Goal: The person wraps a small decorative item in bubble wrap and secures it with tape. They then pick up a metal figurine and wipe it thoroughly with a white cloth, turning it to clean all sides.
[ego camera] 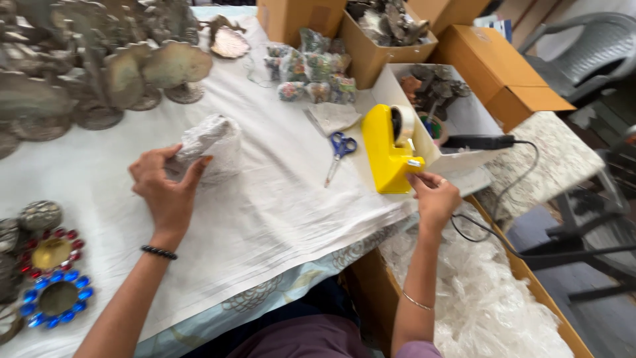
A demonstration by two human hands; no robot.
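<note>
Head view of a worktop (265, 219) covered with a white cloth. The left hand (164, 189) rests on the cloth, fingers curled around the near end of a white paper-wrapped bundle (211, 142), grasping it; the bundle lies at the centre of the worktop, tilted away to the far right. The right hand (434, 195) is at the right edge, thumb and forefinger pinched at the cutter end of a yellow tape dispenser (386, 156), which stands upright against a white open box (464, 119); whether tape is between the fingers cannot be told. Blue-handled scissors (339, 151) lie between bundle and dispenser, apart from both. Far left: a group of metal stands with leaf-shaped plates (126, 73). Near left: 2 round jewelled holders, 1 red (50, 254), 1 blue (55, 299). Far centre: small colourful wrapped packets (311, 69) beside cardboard boxes (381, 40). Near right, below the worktop: a carton of clear plastic wrap (483, 298).
</note>
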